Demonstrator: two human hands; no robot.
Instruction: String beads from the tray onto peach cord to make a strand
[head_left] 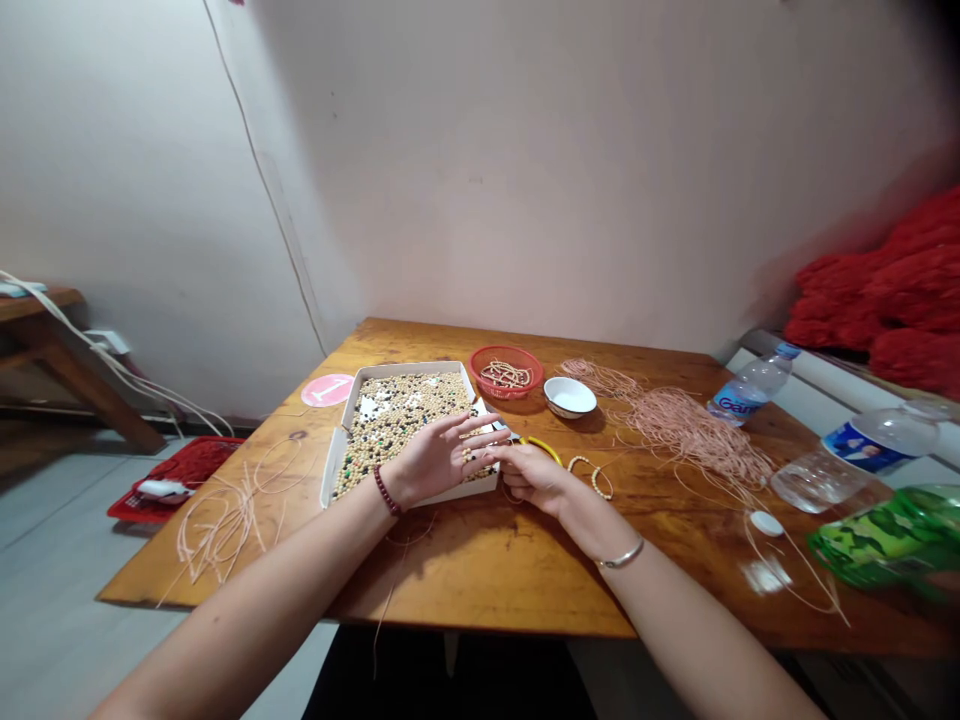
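My left hand (435,460) is palm up over the front right part of a white box (334,462), its fingers stretched out. A few small pale beads (468,456) appear to lie against its fingers. The box holds many tan beads (390,420) mixed with black and some green ones. My right hand (532,475) is closed in a pinch at the left fingertips, just past the box's right corner. What it pinches is too small to make out. Scissors with yellow handles (546,448) lie behind it, and a short beaded strand (600,483) is to its right.
A red basket (506,372) with strung beads and a white bowl (570,397) stand behind. Pink cord (690,430) is heaped at right, near plastic bottles (754,385), a green bottle (885,540) and a white cap (766,523). Loose cords (225,525) lie at left.
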